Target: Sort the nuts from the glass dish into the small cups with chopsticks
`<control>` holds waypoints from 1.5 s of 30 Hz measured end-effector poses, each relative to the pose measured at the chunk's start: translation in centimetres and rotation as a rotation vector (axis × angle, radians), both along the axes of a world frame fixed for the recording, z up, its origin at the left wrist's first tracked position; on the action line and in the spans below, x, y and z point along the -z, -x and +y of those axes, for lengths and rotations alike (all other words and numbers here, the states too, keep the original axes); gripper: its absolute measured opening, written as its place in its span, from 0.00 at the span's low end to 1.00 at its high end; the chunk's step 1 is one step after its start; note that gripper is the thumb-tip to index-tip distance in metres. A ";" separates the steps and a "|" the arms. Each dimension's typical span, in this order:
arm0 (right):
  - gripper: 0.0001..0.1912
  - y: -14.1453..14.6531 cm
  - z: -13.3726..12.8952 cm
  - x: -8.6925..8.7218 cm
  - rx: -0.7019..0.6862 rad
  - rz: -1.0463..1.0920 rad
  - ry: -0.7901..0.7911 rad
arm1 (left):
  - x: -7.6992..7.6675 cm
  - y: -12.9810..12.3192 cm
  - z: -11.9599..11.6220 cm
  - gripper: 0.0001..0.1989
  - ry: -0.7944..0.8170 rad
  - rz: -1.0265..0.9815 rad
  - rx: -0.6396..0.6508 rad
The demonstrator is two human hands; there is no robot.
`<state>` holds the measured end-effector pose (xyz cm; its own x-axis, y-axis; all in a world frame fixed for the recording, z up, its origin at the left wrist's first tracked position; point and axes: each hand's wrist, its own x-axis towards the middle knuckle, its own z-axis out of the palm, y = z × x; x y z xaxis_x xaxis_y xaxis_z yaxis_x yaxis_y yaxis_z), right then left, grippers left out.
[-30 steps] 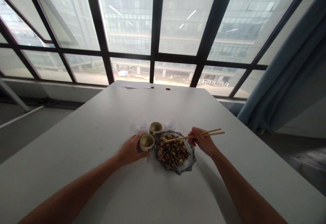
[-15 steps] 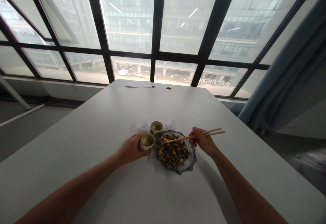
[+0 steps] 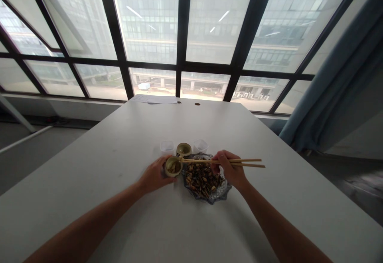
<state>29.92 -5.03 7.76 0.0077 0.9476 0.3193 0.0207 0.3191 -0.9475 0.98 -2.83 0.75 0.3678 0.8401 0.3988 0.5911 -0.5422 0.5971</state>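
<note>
My left hand [image 3: 155,174] grips a small tan cup [image 3: 173,166] at the left edge of a glass dish [image 3: 223,193]. A mix of dark seeds and lighter nuts [image 3: 203,178] fills much of the dish. Held in my right hand [image 3: 229,167], above the dish, is a pair of wooden chopsticks [image 3: 247,160]. Their tips reach the right rim of the cup, with a small pale piece at them. Some brownish contents show inside the cup.
Behind the dish stand a second tan cup [image 3: 183,149] and two clear plastic containers, one left [image 3: 166,147] and one right [image 3: 200,146]. Papers [image 3: 155,99] lie at the far edge of the white table [image 3: 185,231], before the windows.
My right hand has moved left, carrying the chopstick tips from over the seeds and nuts to the rim of the held cup. My left hand has stayed nearly in place.
</note>
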 end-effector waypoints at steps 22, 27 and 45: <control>0.30 -2.2 1.1 -0.3 0.162 -0.024 -0.076 | 0.0 -0.2 0.0 0.38 -0.012 -0.003 -0.008; 0.31 -5.3 0.9 -2.7 0.159 -0.223 -0.080 | 0.0 -0.2 0.0 0.37 -0.054 -0.010 -0.005; 0.29 -6.0 0.6 -3.7 0.017 -0.602 -0.072 | 0.0 -0.5 -0.1 0.34 -0.083 0.006 -0.050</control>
<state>35.89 -4.44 11.41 -0.1790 0.9247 0.3361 0.5522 0.3772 -0.7435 1.45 -2.89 0.77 0.3291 0.8216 0.4654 0.6221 -0.5595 0.5478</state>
